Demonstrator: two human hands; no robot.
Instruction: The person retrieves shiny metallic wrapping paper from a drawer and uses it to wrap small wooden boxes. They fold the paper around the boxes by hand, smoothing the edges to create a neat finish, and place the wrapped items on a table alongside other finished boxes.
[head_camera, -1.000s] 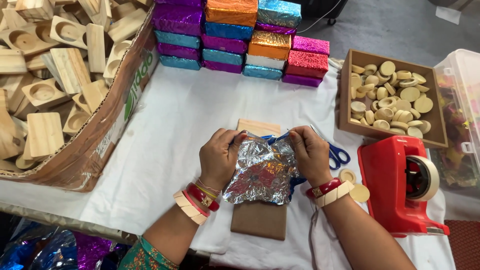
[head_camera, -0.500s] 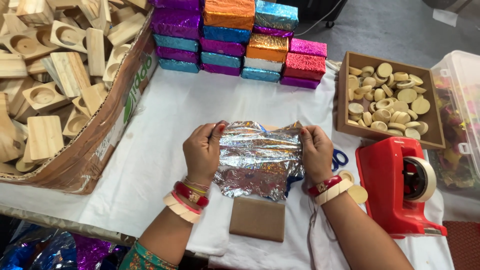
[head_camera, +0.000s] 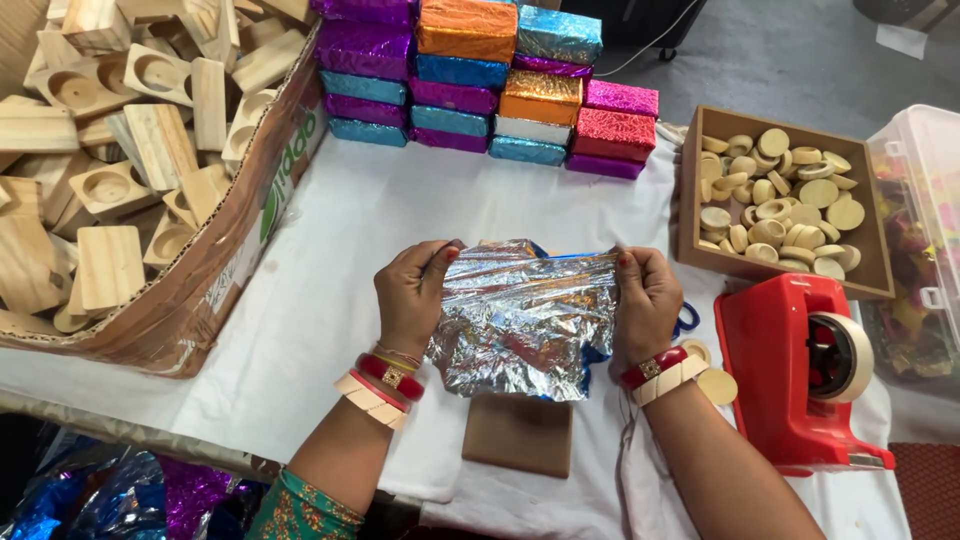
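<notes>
Both hands, left hand (head_camera: 415, 292) and right hand (head_camera: 648, 300), pinch the top corners of a crinkled foil (head_camera: 525, 320) sheet, stretching it flat above the brown block (head_camera: 518, 435) on the worktop (head_camera: 330, 300), tape dispenser (head_camera: 800, 375) close by.

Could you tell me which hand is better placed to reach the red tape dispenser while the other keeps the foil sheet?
Probably the right hand: the red tape dispenser stands just beside it.

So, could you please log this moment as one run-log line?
left hand: grips foil sheet left edge | right hand: grips right edge | foil: spread above brown block | tape dispenser: right
</notes>
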